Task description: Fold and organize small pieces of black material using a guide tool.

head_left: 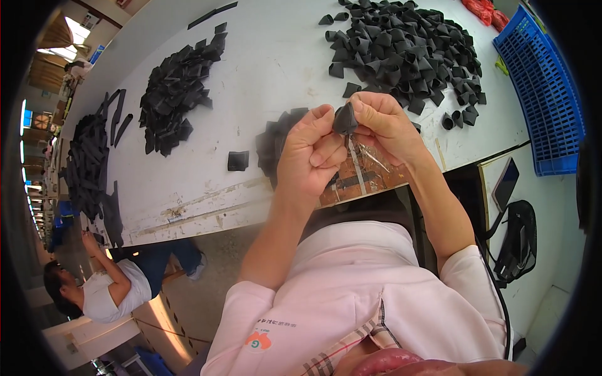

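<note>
A small black cone-shaped folded piece [345, 119] is held up between my two hands, above the table's front edge. My right hand [387, 125] pinches it between thumb and fingers at its right side. My left hand [311, 147] is closed, with its fingertips gripping the piece from the left. Beneath and beside my left wrist lies a pile of black flat pieces [271, 145], partly hidden by my arm. One single black square piece [238, 161] lies apart to the left.
A large heap of black folded cones [401, 53] covers the back right. Further left are a pile of black flat pieces [175, 94] and black strips [84, 166]. A blue crate [544, 94], a phone [505, 183] and a red bag [481, 9] are at right. Another person [119, 291] works at left.
</note>
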Motion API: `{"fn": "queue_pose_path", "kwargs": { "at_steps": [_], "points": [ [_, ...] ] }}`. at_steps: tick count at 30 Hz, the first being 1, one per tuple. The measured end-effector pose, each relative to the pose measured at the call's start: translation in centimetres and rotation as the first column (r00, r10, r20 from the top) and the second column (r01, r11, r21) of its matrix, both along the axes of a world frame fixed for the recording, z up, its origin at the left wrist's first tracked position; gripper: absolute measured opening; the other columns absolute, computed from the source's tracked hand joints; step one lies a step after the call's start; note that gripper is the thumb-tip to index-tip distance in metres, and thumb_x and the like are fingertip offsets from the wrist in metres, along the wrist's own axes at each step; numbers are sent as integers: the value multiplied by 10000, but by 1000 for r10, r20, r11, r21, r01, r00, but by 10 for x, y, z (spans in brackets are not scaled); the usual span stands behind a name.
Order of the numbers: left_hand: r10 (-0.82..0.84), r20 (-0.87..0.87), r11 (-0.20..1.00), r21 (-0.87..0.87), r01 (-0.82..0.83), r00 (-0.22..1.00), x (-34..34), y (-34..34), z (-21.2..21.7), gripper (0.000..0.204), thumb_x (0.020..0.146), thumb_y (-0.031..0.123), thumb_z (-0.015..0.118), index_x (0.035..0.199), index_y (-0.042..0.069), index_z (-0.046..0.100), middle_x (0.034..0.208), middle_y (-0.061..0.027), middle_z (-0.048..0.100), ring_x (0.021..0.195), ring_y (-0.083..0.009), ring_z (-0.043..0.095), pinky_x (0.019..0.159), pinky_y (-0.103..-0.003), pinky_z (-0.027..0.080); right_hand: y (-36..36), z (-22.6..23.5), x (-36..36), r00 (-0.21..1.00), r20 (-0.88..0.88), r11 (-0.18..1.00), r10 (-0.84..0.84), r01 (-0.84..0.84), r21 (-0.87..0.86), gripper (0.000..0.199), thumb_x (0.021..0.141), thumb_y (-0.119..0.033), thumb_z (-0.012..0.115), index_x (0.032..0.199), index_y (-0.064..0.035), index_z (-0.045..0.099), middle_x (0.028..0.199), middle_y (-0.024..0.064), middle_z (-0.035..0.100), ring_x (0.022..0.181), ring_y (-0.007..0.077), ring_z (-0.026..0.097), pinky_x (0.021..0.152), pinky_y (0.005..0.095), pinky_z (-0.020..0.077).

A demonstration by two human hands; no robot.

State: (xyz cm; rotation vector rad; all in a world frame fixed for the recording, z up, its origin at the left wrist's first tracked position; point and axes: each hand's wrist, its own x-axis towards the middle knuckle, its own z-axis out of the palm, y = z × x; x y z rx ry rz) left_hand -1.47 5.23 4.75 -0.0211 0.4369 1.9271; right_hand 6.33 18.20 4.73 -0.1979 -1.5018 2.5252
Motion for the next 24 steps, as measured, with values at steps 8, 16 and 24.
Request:
{"fn": "queue_pose_path", "kwargs": {
  "at_steps": [8,16,24],
  "points": [
    [287,-938,810,129,-571,194,5,8,12,319,782,8,571,1095,-14,510,875,-79,588,800,-158,551,725,-247,430,-7,12,9,863,-316,484,-395,488,727,178,823,-170,567,798,6,561,633,37,484,551,93,474,475,231,380],
    [310,-919,802,115,-586,244,10,7,20,60,835,46,558,805,-5,563,862,-42,577,770,-65,500,671,-192,411,-21,21,16,840,-461,173,-287,518,837,300,673,-214,701,861,-31,555,743,78,507,576,214,511,492,294,415],
    [301,-928,875,177,-451,221,8,11,17,52,821,24,568,858,-12,568,909,-68,565,779,-94,523,704,-202,420,-24,25,13,835,-473,178,-281,530,829,227,645,-88,674,831,-38,554,720,72,502,559,221,504,480,307,411]
  ]
}}
